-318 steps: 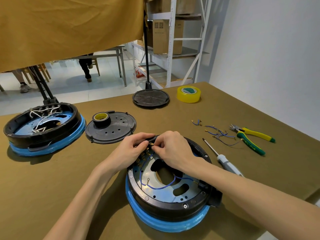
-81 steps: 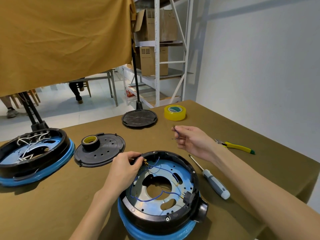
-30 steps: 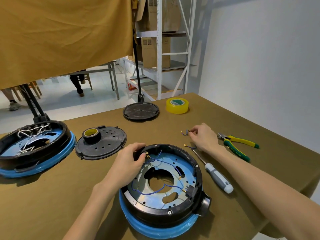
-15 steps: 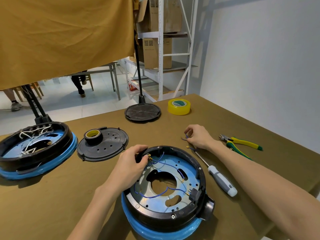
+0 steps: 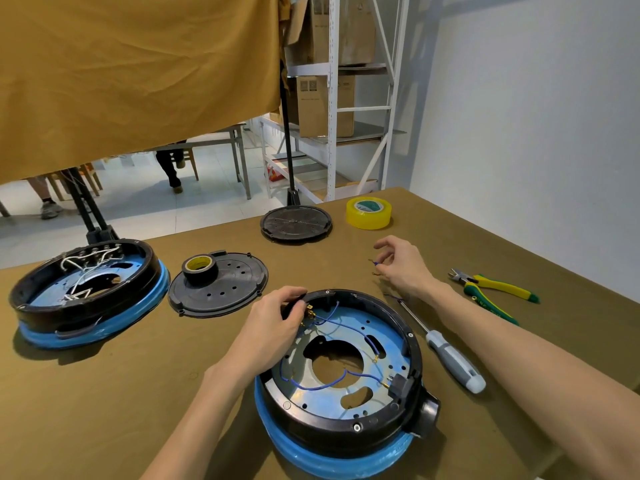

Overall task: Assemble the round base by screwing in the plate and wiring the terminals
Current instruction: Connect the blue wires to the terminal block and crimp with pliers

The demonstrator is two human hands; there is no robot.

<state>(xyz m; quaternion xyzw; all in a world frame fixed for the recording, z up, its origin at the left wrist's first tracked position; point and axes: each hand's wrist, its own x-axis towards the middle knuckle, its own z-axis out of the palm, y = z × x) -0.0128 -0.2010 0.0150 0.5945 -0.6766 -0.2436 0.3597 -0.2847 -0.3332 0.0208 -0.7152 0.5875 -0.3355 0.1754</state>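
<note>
Fingers (image 5: 388, 263) pinch short wire (image 5: 375, 262) beyond round base (image 5: 341, 368).

White wall (image 5: 519, 116), metal shelving (image 5: 332, 98), ochre curtain (image 5: 138, 71)

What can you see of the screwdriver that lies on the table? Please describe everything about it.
The screwdriver has a thin bare metal shaft and a thick grey handle, plastic by its look, with a paler rounded end. It lies flat on the olive cloth of the table, just right of the near round base, its tip pointing away from the person and its handle towards them. No hand holds it. Its tip lies close below the right hand; contact cannot be told.
</note>
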